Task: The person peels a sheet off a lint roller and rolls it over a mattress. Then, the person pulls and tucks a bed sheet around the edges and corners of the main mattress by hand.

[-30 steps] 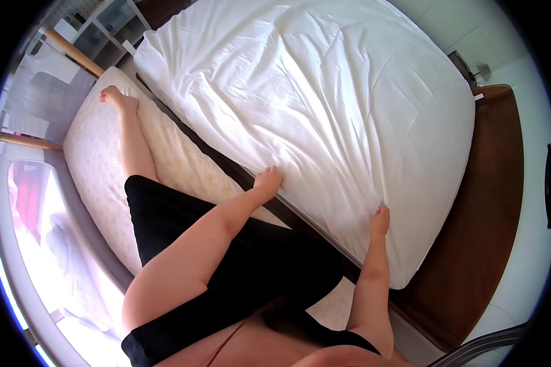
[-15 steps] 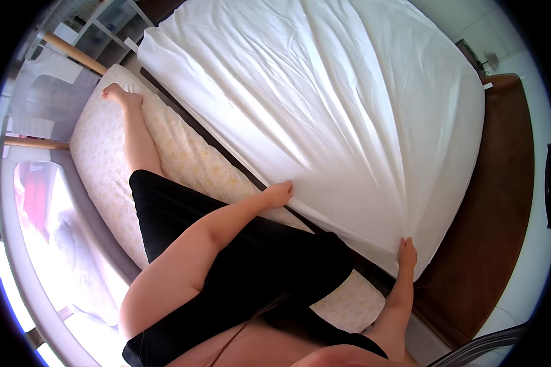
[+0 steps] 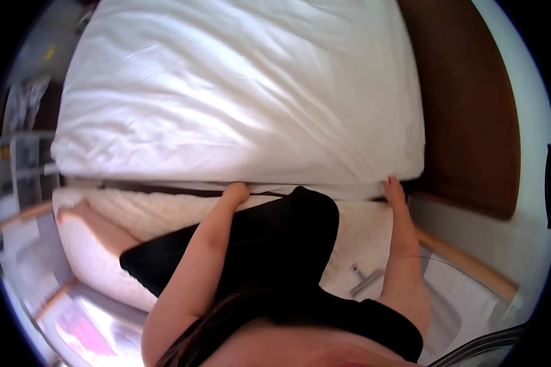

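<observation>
A white bed sheet (image 3: 239,92) covers the large mattress, with creases fanning across it. Along the mattress's near side, the sheet's lower edge hangs as a loose strip. My left hand (image 3: 237,193) is closed at this edge, around the middle of the side, and seems to grip the cloth; its fingertips are partly hidden. At the near right corner, my right hand (image 3: 394,188) has its fingers closed on the sheet's edge, close beside the headboard.
A brown headboard (image 3: 471,116) stands right of the mattress. I kneel on a smaller floral-patterned mattress (image 3: 358,229), where a grey T-shaped tool (image 3: 367,282) lies. Wooden rails (image 3: 471,263) and mesh sides surround it. White shelves (image 3: 27,165) stand at the left.
My view has turned, so the large mattress now lies straight ahead. The sheet, earlier pulled into folds toward my right hand, lies flatter, and both hands are now down at the mattress's near edge.
</observation>
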`<state>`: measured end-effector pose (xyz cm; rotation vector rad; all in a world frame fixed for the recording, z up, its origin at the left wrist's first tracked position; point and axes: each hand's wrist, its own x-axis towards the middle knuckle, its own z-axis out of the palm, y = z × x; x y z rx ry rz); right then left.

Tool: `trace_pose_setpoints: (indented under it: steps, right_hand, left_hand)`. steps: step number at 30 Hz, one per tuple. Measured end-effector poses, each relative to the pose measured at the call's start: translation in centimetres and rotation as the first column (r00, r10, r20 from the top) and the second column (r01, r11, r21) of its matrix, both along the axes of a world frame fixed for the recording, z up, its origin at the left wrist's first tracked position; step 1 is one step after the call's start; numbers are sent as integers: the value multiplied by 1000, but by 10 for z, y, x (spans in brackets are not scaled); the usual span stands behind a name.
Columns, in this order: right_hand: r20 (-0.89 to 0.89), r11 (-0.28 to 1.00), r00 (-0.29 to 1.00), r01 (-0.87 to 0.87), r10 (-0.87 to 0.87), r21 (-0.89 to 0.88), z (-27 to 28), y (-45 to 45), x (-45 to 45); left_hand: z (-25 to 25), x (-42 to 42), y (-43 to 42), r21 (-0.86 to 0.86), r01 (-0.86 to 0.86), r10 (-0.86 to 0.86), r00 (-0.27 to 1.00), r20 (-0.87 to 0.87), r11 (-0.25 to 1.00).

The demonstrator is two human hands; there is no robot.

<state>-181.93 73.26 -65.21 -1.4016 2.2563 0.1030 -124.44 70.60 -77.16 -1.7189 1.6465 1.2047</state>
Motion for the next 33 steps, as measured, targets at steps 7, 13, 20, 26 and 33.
trace_pose_setpoints:
  steps: [7, 13, 20, 26, 33]
  right_hand:
    - [438, 510, 582, 813, -685, -281, -63, 20, -104]
    - [671, 268, 165, 962, -723, 52, -66, -6, -110]
    - [405, 219, 297, 949, -865, -227, -114, -10, -145]
    - [921, -568, -293, 817, -257, 101, -75, -52, -141]
    - [823, -294, -64, 947, -564, -128, -106, -40, -142]
  left_hand:
    - [43, -17, -4, -158, 149, -131, 984, 120, 976]
    - [90, -52, -18, -446, 10, -135, 959, -248, 895]
    - [111, -171, -79, -582, 200, -399, 886, -236, 788]
    - [103, -219, -106, -241, 401, -390, 916, 90, 884]
    - [95, -219, -113, -199, 416, -410, 909, 74, 887]
